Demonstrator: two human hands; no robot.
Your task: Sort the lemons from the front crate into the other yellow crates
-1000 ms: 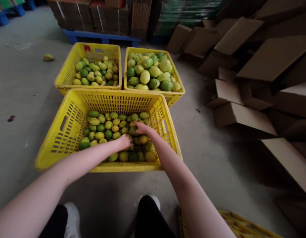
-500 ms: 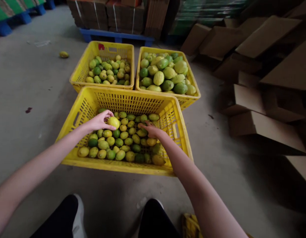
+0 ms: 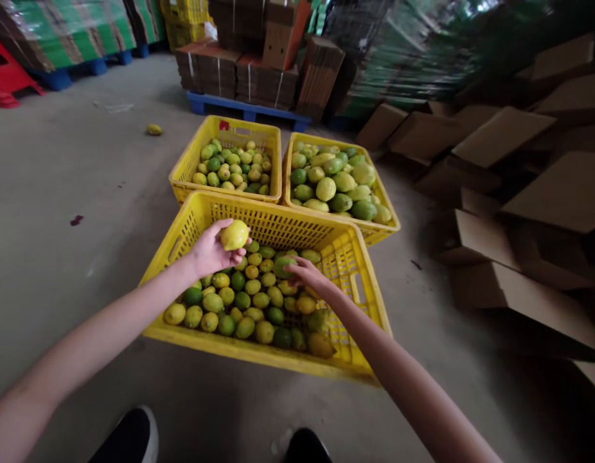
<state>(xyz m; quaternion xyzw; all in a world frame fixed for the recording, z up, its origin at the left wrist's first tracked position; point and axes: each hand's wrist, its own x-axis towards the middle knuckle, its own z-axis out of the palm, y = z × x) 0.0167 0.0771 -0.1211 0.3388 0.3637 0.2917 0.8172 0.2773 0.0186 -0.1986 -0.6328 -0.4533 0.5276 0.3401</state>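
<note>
My left hand (image 3: 213, 249) is closed round a bright yellow lemon (image 3: 234, 235), held up above the near yellow crate (image 3: 263, 361). Over the right part of that crate, my right hand (image 3: 304, 272) grips a greener lemon (image 3: 284, 266) between thumb and fingers. Below both hands, yellow and green lemons (image 3: 254, 314) cover much of the crate's slotted floor. Behind it stand two more yellow crates: the back left crate (image 3: 182, 172) holds smaller lemons (image 3: 230, 168), and the back right crate (image 3: 396, 226) is heaped with larger, greener ones (image 3: 346, 182).
One lemon (image 3: 153, 130) lies on the grey floor at the far left. Open cardboard boxes (image 3: 495, 218) are piled along the right. A blue pallet (image 3: 249, 110) with bundled cardboard (image 3: 266, 83) stands behind the crates. A red stool (image 3: 8, 74) is at the far left edge.
My left hand has lifted its lemon higher and turned palm up. My right hand has picked a green lemon up from the crate. The view has tilted upward.
</note>
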